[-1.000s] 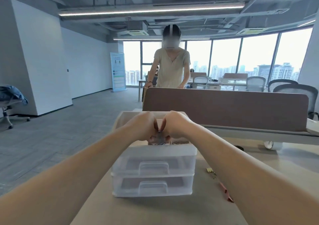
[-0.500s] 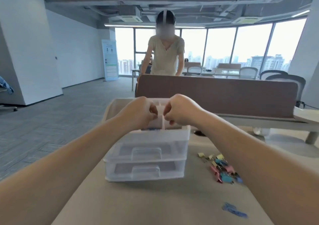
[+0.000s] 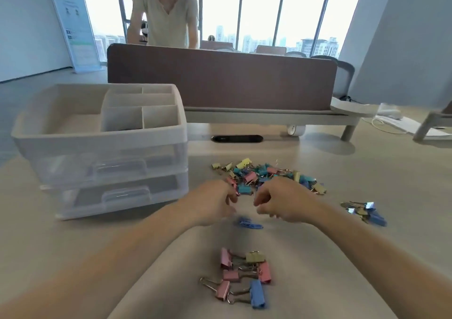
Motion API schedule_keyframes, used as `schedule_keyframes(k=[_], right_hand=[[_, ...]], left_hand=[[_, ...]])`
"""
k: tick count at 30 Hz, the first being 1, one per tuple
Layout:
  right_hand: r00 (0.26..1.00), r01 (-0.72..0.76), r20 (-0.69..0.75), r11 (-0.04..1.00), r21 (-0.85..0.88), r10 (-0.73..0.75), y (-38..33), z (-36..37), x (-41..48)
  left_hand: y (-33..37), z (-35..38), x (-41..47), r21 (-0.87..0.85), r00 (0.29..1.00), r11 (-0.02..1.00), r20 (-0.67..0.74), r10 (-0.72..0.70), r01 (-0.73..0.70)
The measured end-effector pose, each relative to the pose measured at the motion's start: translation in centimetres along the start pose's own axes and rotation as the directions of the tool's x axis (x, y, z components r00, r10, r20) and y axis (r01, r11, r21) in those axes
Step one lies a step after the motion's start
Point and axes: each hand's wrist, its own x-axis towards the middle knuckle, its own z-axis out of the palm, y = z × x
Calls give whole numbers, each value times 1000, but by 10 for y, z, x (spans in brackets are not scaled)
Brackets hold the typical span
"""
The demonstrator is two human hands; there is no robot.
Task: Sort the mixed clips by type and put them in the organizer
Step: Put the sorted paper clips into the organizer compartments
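Note:
A white organizer (image 3: pixel 97 137) with open top compartments and two see-through drawers stands on the table at the left. To its right lies a mixed pile of coloured binder clips (image 3: pixel 266 174). My left hand (image 3: pixel 215 203) and my right hand (image 3: pixel 283 201) hover side by side at the pile's near edge, fingers loosely curled, nothing visibly held. A blurred blue clip (image 3: pixel 248 223) lies just below and between them. A small group of pink, yellow and blue clips (image 3: pixel 244 272) sits nearer me. Another small group, mostly blue (image 3: pixel 367 212), lies to the right.
A brown divider panel (image 3: pixel 220 78) closes off the table's far side, and a person (image 3: pixel 163 12) stands behind it. A black cable slot (image 3: pixel 236 138) is set in the tabletop near the divider. White cables and papers (image 3: pixel 391 120) lie at the far right.
Both hands have left the top of the organizer and come down to the table beside the clip pile. The view has tilted down, showing more clips.

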Motion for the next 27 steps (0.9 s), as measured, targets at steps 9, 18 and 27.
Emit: schedule_keyframes(k=[9,18,27], right_hand=[[999,-6,49,999,-52,9,10,37,5],[997,-37,63,997,-70,42,3,43,13],[993,-57,93,992,-114,68,-1,43,13]], left_hand=[[-1,33,14,-11,996,998,72,55,-54],[-3,39,18,-110,999,994,23,22,-19],[4,40,20,-36,997,999,77,-2,5]])
